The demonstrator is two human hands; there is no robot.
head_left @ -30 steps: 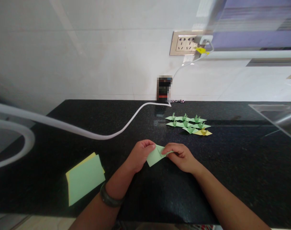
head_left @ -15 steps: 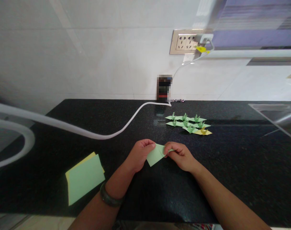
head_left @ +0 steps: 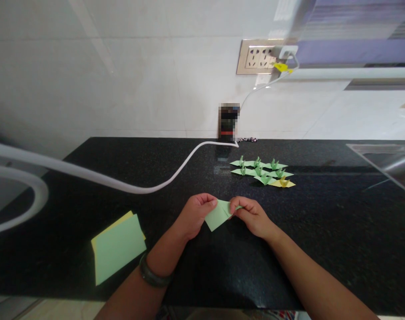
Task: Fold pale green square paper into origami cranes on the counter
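A light green sheet of folded paper [head_left: 218,216] is held up between my two hands, over the dark countertop. My left hand [head_left: 197,215] pinches its upper left edge between thumb and fingers. On the other side my right hand [head_left: 251,215] grips the right corner, and its fingers cover part of the paper there. Beyond the hands, several green paper cranes [head_left: 258,171] stand close together in rows, with one yellow paper crane [head_left: 283,182] at the near right.
Green sheets [head_left: 119,251] lie over yellow ones at the left. A thick white cable [head_left: 149,190] crosses the black counter [head_left: 322,249] to a phone-like device [head_left: 228,122] against the wall. A metal sink [head_left: 395,164] is at the right, and a wall socket [head_left: 257,58] is above.
The green paper has tilted slightly and its lower corner has shifted a little to the right. Both hands keep their grip and have barely moved.
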